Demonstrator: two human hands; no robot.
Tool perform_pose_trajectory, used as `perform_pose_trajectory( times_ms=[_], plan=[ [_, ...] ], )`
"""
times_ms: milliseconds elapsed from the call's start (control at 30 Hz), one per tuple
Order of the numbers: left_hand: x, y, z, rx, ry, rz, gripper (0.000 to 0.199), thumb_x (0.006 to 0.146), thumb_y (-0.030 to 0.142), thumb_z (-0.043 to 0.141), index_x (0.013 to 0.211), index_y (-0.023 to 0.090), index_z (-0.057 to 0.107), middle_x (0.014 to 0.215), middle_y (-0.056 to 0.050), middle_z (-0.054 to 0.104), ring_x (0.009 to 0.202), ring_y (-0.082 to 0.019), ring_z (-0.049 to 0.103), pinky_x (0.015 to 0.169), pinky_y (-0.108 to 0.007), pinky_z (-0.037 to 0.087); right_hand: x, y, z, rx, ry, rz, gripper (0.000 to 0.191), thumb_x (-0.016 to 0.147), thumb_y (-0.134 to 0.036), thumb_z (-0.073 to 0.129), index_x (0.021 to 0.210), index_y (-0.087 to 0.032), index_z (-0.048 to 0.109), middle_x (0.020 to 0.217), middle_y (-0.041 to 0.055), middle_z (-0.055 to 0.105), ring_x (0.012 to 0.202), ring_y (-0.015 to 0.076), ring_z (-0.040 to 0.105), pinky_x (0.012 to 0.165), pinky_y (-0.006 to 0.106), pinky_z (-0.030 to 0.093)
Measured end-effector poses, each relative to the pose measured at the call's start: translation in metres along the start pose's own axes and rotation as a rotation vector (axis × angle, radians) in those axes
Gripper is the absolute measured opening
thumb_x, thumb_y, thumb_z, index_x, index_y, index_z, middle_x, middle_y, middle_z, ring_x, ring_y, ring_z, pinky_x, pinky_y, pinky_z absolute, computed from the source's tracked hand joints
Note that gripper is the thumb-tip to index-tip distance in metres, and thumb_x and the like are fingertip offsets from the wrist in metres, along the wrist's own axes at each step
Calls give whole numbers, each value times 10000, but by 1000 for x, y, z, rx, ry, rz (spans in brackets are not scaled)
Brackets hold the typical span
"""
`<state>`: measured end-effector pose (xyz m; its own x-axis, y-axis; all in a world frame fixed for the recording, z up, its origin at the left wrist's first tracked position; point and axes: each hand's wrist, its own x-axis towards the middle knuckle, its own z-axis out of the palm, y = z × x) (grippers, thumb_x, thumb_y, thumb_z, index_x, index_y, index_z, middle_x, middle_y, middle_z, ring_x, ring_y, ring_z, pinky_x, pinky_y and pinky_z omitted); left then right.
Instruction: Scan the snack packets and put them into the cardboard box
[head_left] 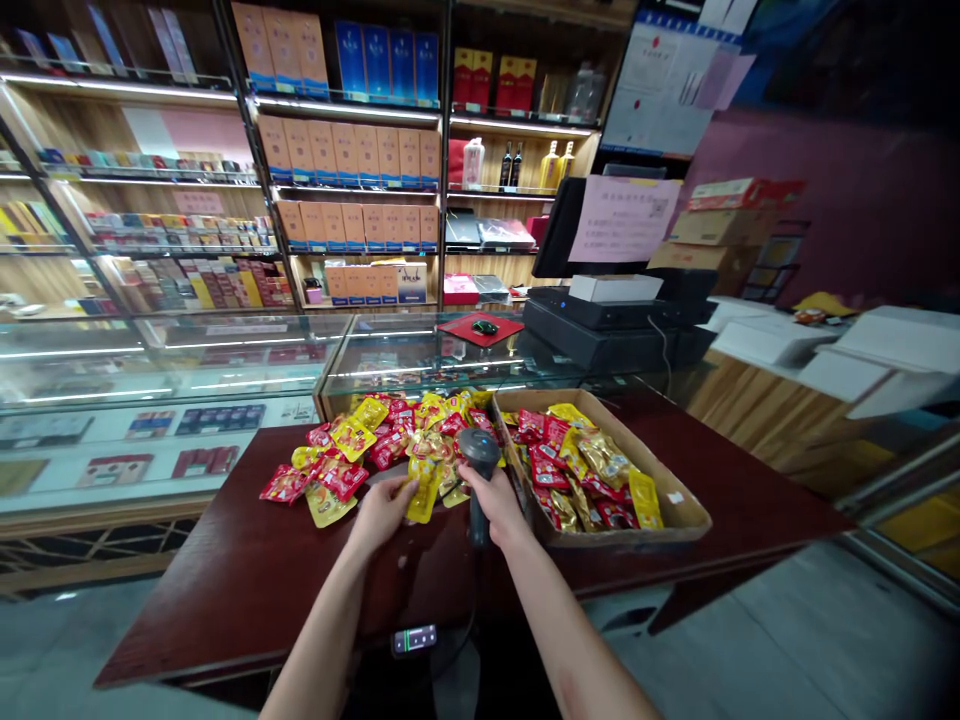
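Observation:
My left hand (pixel 382 512) pinches the edge of a yellow packet (pixel 424 490) just above the dark red table (pixel 247 570). Wrapped round a black handheld scanner (pixel 478 448), my right hand (pixel 495 502) is immediately right of that packet. Behind both hands lies a loose pile of red, yellow and gold packets (pixel 390 440). To the right, a shallow cardboard box (pixel 682 515) holds more such packets. The scanner's cable hangs down toward the table's front edge.
A phone (pixel 414 640) with a lit screen lies at the near edge. Behind the table stand a glass display counter (pixel 247 370), a red mat (pixel 480 330) with a mouse, and a monitor (pixel 559 230). Shelves of boxes and bottles line the back. White boxes (pixel 885 350) stand at right.

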<state>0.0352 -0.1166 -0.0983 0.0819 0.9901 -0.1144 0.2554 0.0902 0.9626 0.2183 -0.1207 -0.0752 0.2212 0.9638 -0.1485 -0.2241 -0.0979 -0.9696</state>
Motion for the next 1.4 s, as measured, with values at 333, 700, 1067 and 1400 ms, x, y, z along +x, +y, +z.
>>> perform_pose_trajectory(
  times_ms=[333,700,1067,1400],
  plan=[
    [-17,13,-30,-258,-243,-81,473,657,503,754,917,109,730,791,-73,722,711,-194,659,668,-264,500,-4,7,23,-79,-108,1,339,574,-367,785,807,-146,675,819,52,721,812,215,669,748,319,517],
    [11,32,-9,-822,111,-124,294,848,407,627,985,147,649,981,-122,708,893,-196,686,779,-300,559,0,18,33,222,54,195,311,534,-241,792,743,-172,571,605,-12,622,509,134,576,494,256,474],
    [26,23,4,-764,-32,-137,312,724,220,760,1007,161,641,958,-74,721,819,-184,698,712,-295,582,-9,14,40,177,-6,142,376,594,-318,764,890,-175,581,782,28,679,637,179,674,487,252,520],
    [69,26,-25,-552,-65,-365,290,683,140,786,868,157,564,741,0,667,562,-122,638,543,-270,575,-40,23,30,-196,-359,183,355,663,-439,688,835,-172,530,657,-20,601,399,131,579,307,221,425]
  ],
)
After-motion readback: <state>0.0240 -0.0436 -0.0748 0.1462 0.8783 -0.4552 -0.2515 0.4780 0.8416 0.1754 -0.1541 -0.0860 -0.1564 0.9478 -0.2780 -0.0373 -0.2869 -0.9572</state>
